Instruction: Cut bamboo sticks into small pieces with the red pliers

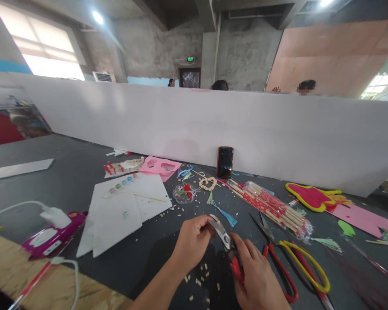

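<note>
My right hand [257, 273] is wrapped round the red handle of a pair of pruning shears [225, 239], whose curved metal head points up and left. At its tip, the fingers of my left hand [194, 237] are pinched together; whatever they hold is hidden. Short cut wooden pieces [198, 282] lie scattered on the dark table just below the shears. Right of my right hand lie large scissors [276, 254] with red handles, and beside them a yellow handle loop [305, 265]. A blue tassel [226, 215] rests beyond the shears.
A phone [225, 161] leans on the white partition [168, 116]. Bagged wooden sticks [274, 206] lie to the right, white sheets [116, 215] to the left. Also there: a beaded ring [208, 184], a clear dish [183, 193], pink cut-outs [158, 165] and a purple power strip [56, 237].
</note>
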Available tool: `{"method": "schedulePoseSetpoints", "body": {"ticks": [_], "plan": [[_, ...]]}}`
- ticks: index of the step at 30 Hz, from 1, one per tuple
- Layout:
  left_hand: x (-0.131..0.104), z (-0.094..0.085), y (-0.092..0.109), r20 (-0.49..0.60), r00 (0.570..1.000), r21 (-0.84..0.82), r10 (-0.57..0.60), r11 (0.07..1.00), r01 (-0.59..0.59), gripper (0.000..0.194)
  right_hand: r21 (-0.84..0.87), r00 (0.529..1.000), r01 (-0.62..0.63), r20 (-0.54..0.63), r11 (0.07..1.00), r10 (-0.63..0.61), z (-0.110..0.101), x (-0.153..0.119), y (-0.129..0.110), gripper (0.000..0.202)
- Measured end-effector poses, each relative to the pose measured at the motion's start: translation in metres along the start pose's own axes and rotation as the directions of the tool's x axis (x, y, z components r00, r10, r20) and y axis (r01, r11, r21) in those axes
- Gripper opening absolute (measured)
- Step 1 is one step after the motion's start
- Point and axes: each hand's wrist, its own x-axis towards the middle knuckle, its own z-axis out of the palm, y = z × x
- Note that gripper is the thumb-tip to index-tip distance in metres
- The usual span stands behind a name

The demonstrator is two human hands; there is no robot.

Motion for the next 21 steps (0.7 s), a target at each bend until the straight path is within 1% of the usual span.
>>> {"method": "schedulePoseSetpoints", "body": {"ticks": [5, 8, 12, 16, 21], "plan": [[0.0009, -0.0016, 0.0003, 0.032, 0.999, 0.002, 0.016, 1.000, -0.016, 0.029, -0.039, 0.999, -0.032, -0.025, 0.999, 0.031, -0.0029, 0.0033, -0.0021, 0.068], [0.0008, -0.0031, -0.0004, 0.068, 0.998, 0.003, 0.008, 1.000, -0.009, 0.032, -0.059, 0.999, -0.019, -0.051, 0.998, 0.016, -0.0037, 0.0049, -0.0028, 0.072], [0.0007, -0.0046, -0.0026, 0.107, 0.994, -0.010, -0.012, 1.000, 0.013, 0.032, -0.071, 0.999, -0.004, -0.054, 0.997, 0.000, -0.0031, 0.0046, -0.0031, 0.068], [0.0013, -0.0043, -0.0027, 0.122, 0.992, -0.022, -0.019, 1.000, 0.022, 0.028, 0.000, 1.000, 0.008, -0.016, 1.000, -0.008, -0.0026, 0.0030, -0.0034, 0.060], [0.0021, -0.0035, 0.0009, 0.123, 0.992, -0.031, -0.010, 0.999, 0.014, 0.027, 0.069, 0.999, -0.029, 0.031, 0.997, 0.026, 0.0001, 0.0018, -0.0019, 0.057]]}}
